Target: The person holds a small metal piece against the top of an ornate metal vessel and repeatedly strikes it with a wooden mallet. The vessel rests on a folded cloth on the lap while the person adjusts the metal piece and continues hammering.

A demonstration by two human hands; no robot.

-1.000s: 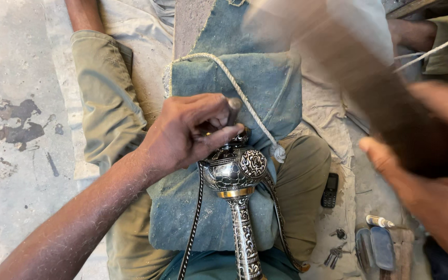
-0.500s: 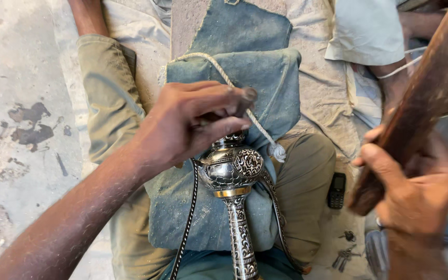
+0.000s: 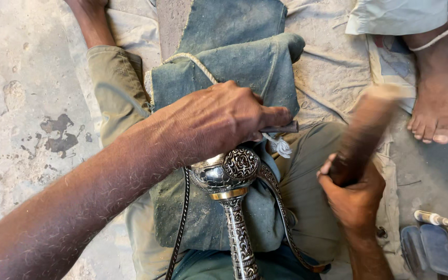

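Down low, two hands: left hand (image 3: 219, 122) gripping one small dark tool (image 3: 281, 127) over one shiny metal stem (image 3: 230, 186); right hand (image 3: 352, 194) clenched around one wooden stick (image 3: 366, 129).

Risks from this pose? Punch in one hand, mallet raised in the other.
1. The left hand grips the short metal punch close to its struck end, so a stray mallet blow could hit the fingers.
2. The round engraved metal piece rests on soft cloth and might roll or dent off-mark.
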